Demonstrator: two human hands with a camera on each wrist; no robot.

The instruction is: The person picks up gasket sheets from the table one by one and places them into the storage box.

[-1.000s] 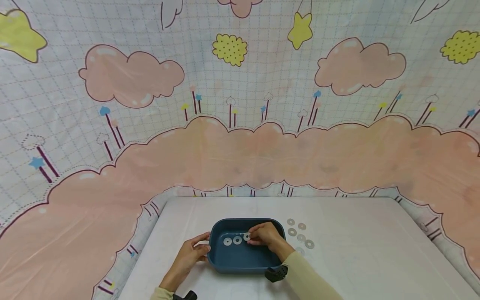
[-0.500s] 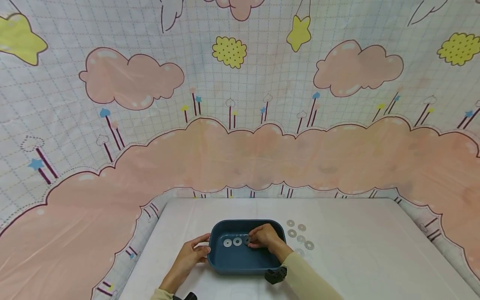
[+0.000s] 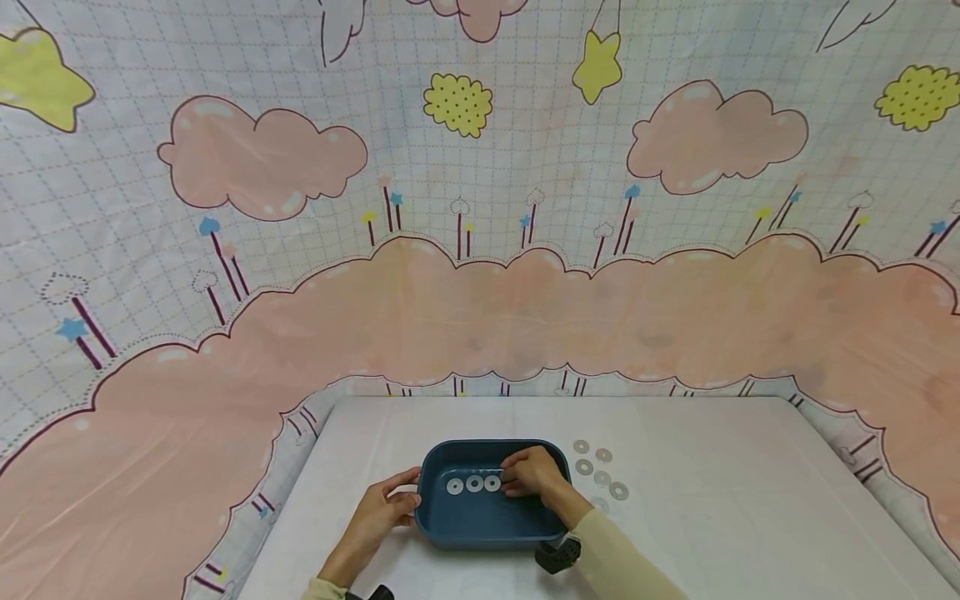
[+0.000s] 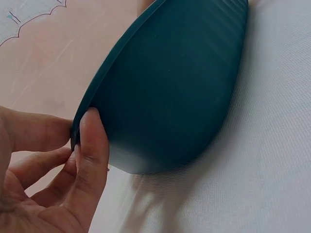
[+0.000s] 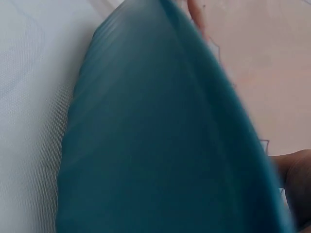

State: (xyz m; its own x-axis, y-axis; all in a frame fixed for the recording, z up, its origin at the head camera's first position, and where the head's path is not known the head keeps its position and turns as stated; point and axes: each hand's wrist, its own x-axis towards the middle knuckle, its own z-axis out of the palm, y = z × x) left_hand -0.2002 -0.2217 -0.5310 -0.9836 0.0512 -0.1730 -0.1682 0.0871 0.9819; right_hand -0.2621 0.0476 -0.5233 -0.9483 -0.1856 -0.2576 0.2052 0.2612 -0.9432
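A dark blue rectangular plastic tray [image 3: 491, 533] stands on the white table. My left hand [image 3: 378, 506] pinches its left rim, and the left wrist view shows the thumb [image 4: 92, 145] against the outer wall. Inside, three flat metal washers lie in a row: a left one [image 3: 455, 486], a middle one [image 3: 475, 483] and a right one [image 3: 492, 483]. Beside the right washer, my right hand [image 3: 534, 475] reaches in over the tray's right side, its fingers loosely bent. In the right wrist view the tray's outer wall [image 5: 146, 126] hides most of that hand.
Several loose washers lie on the table right of the tray, among them a near one [image 3: 618, 491] and a far one [image 3: 581, 447]. A patterned cloth [image 3: 480, 317] with pink clouds hangs behind the white tabletop [image 3: 720, 500].
The third washer has come down onto the tray floor in line with the other two. My right hand has let go of it and drawn slightly right. The left hand keeps its hold.
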